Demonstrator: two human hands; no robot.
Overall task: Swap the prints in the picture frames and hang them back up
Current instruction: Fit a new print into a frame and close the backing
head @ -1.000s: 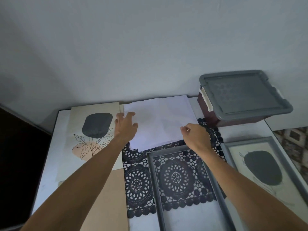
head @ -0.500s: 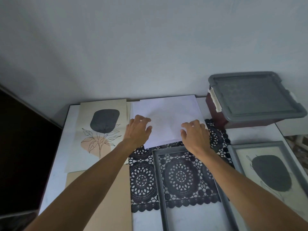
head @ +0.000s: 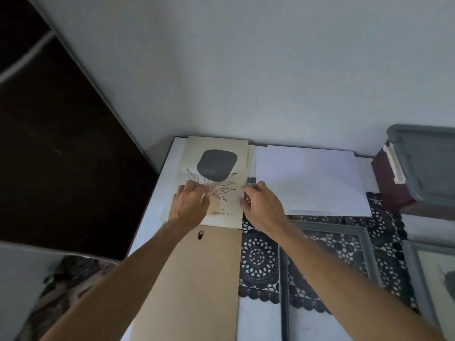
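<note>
Beige print [head: 216, 168] is lying under your fingers now, with both hands coming off the white sheet [head: 307, 178] just beyond your right fingertips. Your left hand [head: 190, 205] is resting bent fingers on it and your right hand [head: 262, 207] is pinching its right edge — you're probably starting to lift it for the empty frame [head: 364, 242].

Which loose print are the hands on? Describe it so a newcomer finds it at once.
Go to the back left corner of the white table against the wall. The loose print lies there, behind the brown backing board and left of the blank white sheet. Only it is beige, unframed, with a dark grey blob above line-drawn leaves.
</note>
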